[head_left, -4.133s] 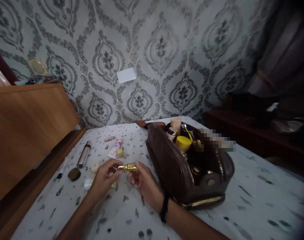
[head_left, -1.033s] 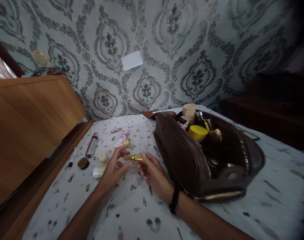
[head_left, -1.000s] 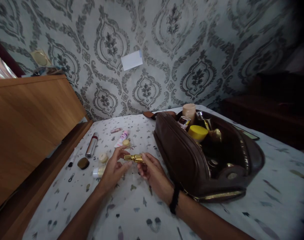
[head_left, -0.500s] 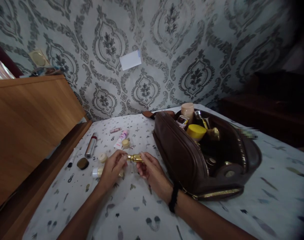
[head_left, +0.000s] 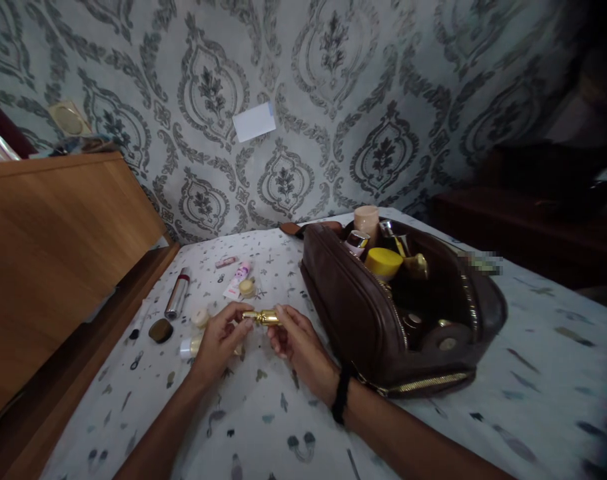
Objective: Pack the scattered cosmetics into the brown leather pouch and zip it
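A shiny gold lipstick tube (head_left: 262,317) lies level between my two hands, above the patterned sheet. My left hand (head_left: 224,337) pinches its left end with thumb and fingers. At the right end, my right hand (head_left: 300,340) grips it between thumb and fingers, the other fingers curled below. Partly hidden behind my left hand is a pale tube with a white cap (head_left: 189,347). A small cream-lidded jar (head_left: 200,317) sits beside that hand, and another small jar (head_left: 246,288) stands just beyond the lipstick, against a pink and white squeeze tube (head_left: 238,279).
To the right stands an unzipped brown bag (head_left: 348,300) holding a yellow-lidded jar (head_left: 384,262), a peach-capped bottle (head_left: 366,221) and other cosmetics. At left lie a silver cylinder (head_left: 177,297), a dark oval item (head_left: 160,330) and a brush (head_left: 136,332). A wooden cabinet (head_left: 68,240) borders the bed.
The whole view has shifted slightly, so the bag and other things sit a little further left. Both hands still hold the lipstick tube in much the same pose.
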`<state>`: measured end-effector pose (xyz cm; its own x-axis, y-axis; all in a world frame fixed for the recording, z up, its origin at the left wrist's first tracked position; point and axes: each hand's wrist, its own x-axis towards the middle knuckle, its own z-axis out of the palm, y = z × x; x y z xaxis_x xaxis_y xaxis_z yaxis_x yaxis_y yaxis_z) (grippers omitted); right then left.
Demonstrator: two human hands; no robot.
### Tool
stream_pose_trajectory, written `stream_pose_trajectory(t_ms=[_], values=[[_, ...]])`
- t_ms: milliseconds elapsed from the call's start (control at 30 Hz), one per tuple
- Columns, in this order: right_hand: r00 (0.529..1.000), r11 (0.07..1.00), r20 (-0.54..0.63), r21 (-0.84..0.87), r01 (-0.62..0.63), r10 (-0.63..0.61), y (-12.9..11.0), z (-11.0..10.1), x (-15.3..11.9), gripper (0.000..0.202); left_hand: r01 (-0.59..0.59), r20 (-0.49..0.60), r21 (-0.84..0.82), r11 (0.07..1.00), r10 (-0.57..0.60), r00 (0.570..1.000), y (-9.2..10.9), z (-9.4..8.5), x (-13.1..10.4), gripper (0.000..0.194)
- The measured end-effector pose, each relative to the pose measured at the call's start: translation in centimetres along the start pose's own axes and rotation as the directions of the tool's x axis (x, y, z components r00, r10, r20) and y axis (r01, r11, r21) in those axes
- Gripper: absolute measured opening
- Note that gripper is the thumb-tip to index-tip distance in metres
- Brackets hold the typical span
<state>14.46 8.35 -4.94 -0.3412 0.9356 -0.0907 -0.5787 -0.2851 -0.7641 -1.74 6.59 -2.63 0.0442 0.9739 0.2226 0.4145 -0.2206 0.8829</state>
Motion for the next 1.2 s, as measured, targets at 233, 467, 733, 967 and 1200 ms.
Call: stream_pose_trajectory(t_ms=[233, 467, 733, 967, 1200], values=[[1.0, 1.0, 0.022, -0.026, 0.01, -0.01, 0.4, -0.1, 0.1, 0.053, -0.061, -0.012, 0.045, 0.997, 0.062, 0.998, 0.0, 0.1, -0.4, 0.027], [0.999, 0.998, 0.014, -0.051, -0.038, 0.039, 0.7, -0.4, 0.3, 0.064, -0.155, -0.032, 0.195, 0.969, 0.164, 0.986, 0.0, -0.1, -0.6, 0.028], [0.999, 0.999, 0.04, -0.033, -0.016, 0.017, 1.1, -0.5, 0.7, 0.068, -0.162, -0.02, 0.262, 0.951, 0.173, 0.985, -1.0, -0.7, -0.4, 0.029], [0.997, 0.999, 0.073, -0.009, -0.036, 0.037, 1.1, -0.5, 0.9, 0.073, -0.063, -0.2, 0.044, 0.997, 0.071, 0.977, 0.2, 0.5, -0.5, 0.041], [0.997, 0.999, 0.068, 0.004, -0.041, 0.04, 1.3, -0.5, 1.1, 0.085, -0.023, -0.126, 0.091, 0.996, 0.034, 0.991, 1.2, -0.6, 0.9, 0.05]])
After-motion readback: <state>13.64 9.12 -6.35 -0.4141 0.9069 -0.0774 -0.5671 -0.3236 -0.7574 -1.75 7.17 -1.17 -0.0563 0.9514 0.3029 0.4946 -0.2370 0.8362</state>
